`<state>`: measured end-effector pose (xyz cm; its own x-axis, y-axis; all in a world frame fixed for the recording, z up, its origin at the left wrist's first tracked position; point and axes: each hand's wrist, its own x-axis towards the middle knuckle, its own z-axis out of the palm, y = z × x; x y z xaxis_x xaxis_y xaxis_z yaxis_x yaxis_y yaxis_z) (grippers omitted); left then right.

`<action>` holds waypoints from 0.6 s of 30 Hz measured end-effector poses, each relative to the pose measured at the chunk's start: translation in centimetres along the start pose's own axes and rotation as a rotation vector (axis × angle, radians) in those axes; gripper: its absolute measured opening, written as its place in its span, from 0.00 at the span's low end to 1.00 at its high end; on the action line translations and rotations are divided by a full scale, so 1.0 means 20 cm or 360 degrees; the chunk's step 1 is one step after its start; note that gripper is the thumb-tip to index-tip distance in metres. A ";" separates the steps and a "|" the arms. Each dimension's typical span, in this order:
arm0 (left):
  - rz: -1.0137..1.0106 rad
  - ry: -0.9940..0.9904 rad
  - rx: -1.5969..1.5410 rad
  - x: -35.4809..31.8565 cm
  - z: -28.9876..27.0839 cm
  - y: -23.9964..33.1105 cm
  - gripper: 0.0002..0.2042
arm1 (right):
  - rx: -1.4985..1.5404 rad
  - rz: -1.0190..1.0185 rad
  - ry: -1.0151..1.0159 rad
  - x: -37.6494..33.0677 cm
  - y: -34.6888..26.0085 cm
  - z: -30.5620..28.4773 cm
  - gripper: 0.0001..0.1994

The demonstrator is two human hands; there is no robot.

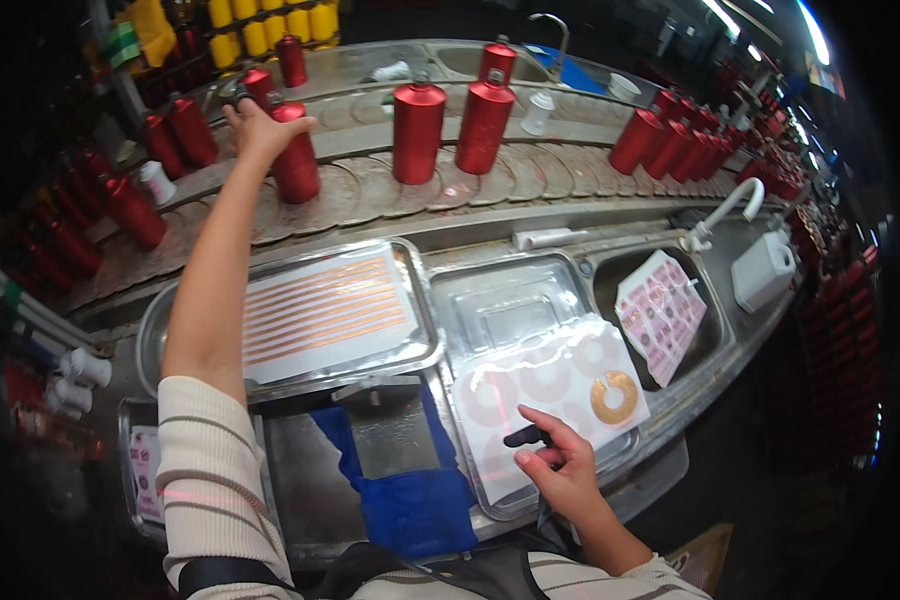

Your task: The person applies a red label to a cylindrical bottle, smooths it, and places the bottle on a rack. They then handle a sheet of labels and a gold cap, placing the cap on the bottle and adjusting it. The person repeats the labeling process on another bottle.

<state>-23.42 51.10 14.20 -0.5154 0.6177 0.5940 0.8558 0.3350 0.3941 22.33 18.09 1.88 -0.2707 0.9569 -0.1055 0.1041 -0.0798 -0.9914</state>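
Observation:
My left hand [259,132] is stretched out over the curved slatted conveyor, thumb and fingers spread. Its thumb crosses the shoulder of a red metal bottle [296,165], while the fingers point at another red bottle [257,82] just behind; whether they touch it is unclear. My right hand [567,470] hovers near a white decal sheet [495,440] with pale ring shapes, index finger and thumb apart, a black finger cover on one finger. Beside that hand, a gold broken-ring decal [613,398] lies on the sheet. I see nothing held in this hand.
A metal tray [425,300] holds a sheet of copper-coloured strips [320,310]. Several red bottles [419,130] stand along the conveyor [360,195]. At right are a sink with a pink-printed sheet [660,315], a white tap [735,205] and a white jug [763,270]. Blue cloth [415,510] hangs in front.

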 end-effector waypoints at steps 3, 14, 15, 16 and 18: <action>0.0233 0.0054 -0.0496 0.13 0.29 -0.34 0.45 | -0.0093 -0.0040 -0.0161 0.06 -0.08 0.01 0.28; 0.0414 -0.0081 -0.1310 -0.27 -0.58 -0.26 0.16 | -0.0433 -0.0364 0.1335 0.35 0.37 -0.88 0.14; 0.0676 -0.0043 -0.1127 -0.40 -0.72 -0.15 0.18 | -0.0713 -0.0445 0.1515 0.35 0.53 -1.15 0.16; 0.0898 -0.0102 -0.0732 -0.39 -0.85 -0.27 0.21 | -0.0830 -0.0327 0.1706 0.36 0.69 -1.39 0.17; 0.0673 -0.0138 -0.0958 -0.48 -1.19 -0.48 0.16 | -0.0560 0.0113 0.1518 0.53 0.77 -1.65 0.19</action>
<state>-27.78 24.95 21.44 -0.1204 0.6698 0.7328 0.7951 -0.3769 0.4751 52.64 36.14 -11.83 0.6069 0.7890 0.0954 0.4072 -0.2056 -0.8899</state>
